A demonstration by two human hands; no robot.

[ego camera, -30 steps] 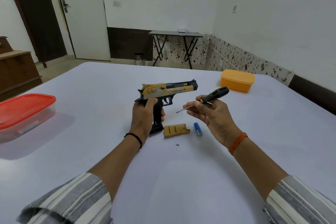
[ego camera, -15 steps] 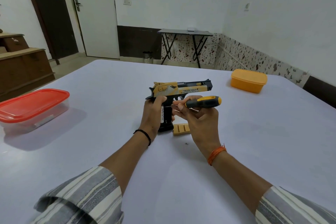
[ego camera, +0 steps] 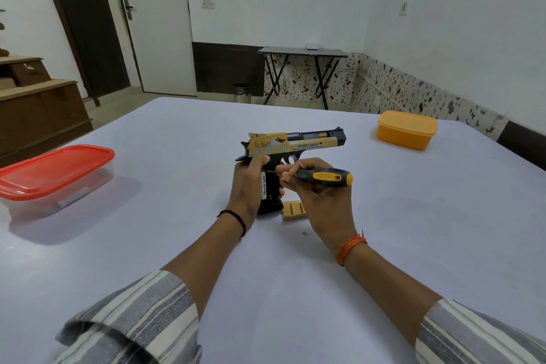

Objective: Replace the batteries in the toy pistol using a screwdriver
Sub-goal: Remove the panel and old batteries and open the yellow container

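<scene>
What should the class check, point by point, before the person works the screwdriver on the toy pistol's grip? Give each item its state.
1. Toy pistol steadied: ok, the left hand grips it upright, butt on the table.
2. Screwdriver in a firm hold: ok, the right hand holds it level, tip towards the grip.
3. Battery compartment open: ok, a battery label shows in the grip.
4. Cover within reach: ok, it lies on the table beside the butt.
5. Loose screw accounted for: cannot tell, only a small dark speck lies near the right wrist.
6. Tip seated: cannot tell, fingers hide it.
</scene>
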